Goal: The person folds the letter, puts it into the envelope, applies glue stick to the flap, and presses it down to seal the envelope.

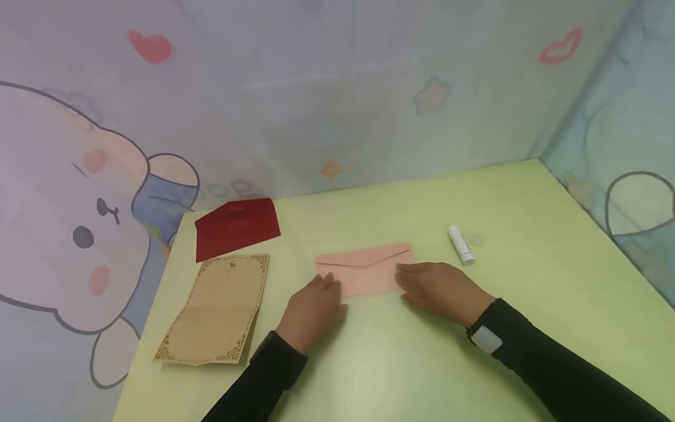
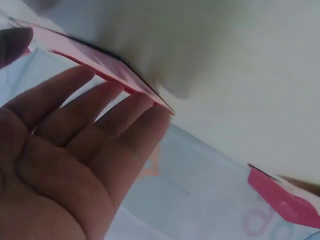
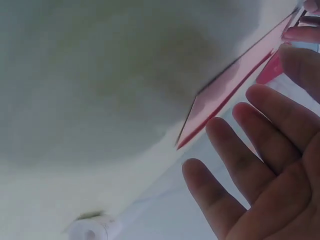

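Note:
A pink envelope [image 1: 369,281] lies in the middle of the table, its pointed flap along the far edge and folded over the front. My left hand [image 1: 313,310] rests at its lower left corner; in the left wrist view the fingers [image 2: 132,127] are extended and their tips touch the envelope [image 2: 102,62]. At the right end, my right hand [image 1: 443,291] has its fingertips on or beside the edge. The right wrist view shows those fingers [image 3: 240,150] spread and gently bent, close to the envelope [image 3: 220,100], gripping nothing; contact there is unclear.
A white capped tube, like a glue stick [image 1: 461,245], lies beyond my right hand. To the left are a creased tan sheet with an ornate border [image 1: 221,316] and a dark red envelope [image 1: 239,228]. A printed curtain [image 1: 316,105] hangs behind the yellow-green table [image 1: 527,234].

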### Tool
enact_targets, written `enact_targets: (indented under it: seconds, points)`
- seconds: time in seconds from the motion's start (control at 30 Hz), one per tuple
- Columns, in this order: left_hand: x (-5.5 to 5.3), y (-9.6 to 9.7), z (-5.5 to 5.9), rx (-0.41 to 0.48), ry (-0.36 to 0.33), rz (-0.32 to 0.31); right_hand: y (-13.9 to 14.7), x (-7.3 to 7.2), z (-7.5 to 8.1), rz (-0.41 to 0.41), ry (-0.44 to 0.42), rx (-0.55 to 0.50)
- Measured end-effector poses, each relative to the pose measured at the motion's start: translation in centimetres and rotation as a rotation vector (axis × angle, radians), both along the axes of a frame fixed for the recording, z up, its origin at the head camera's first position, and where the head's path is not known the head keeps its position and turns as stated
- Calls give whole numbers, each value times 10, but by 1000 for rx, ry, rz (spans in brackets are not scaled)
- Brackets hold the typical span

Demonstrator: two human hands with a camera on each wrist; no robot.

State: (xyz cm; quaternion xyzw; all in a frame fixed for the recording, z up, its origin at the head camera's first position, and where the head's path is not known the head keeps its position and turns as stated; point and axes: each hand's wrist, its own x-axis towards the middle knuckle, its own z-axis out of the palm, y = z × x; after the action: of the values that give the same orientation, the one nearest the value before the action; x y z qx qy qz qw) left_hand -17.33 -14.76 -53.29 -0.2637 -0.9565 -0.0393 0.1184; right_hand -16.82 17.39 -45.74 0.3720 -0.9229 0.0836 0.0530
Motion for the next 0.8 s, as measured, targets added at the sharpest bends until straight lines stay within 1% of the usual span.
enact_targets:
  seconds: [0.03,0.1,0.17,0.2,0.23,0.3,0.33,0.43,0.47,0.5,0.53,0.6,0.63,0.7,0.73,0.8]
  points:
    - [-2,-1,-7,6,-16,6,0,4,2,-8,-12,-8]
    - [-5,2,-7,-14,-74,29,-1,6,5,-37,-33,16]
    - [-4,8,7,-40,-110,46,-2,1,6,-69,-70,52]
    - [-5,12,17,-55,-139,56,-3,-3,6,-86,-90,71]
    - [-9,15,21,-68,-132,61,-4,-9,6,-102,-109,94]
    - [-18,23,37,-78,-164,86,-7,-24,5,-131,-145,113]
    - [-26,25,38,-77,-156,96,-7,-32,4,-142,-159,116]
    - [-68,25,9,-64,-98,131,-12,-55,6,-174,-208,120]
    - [-78,26,7,-57,-109,146,-13,-62,7,-184,-224,118]
    - [-88,26,1,-47,-102,157,-15,-68,8,-194,-238,118]
    - [-96,27,-4,-29,-110,166,-16,-73,9,-205,-254,118]
    - [-104,32,-1,4,-173,183,-17,-80,11,-228,-275,128]
    - [-105,35,6,6,-210,191,-17,-83,12,-239,-276,136]
    - [-107,40,13,30,-283,200,-16,-85,13,-264,-278,157]
    - [-107,42,18,27,-318,203,-15,-85,14,-277,-280,164]
    - [-106,44,27,17,-357,208,-16,-85,14,-292,-277,172]
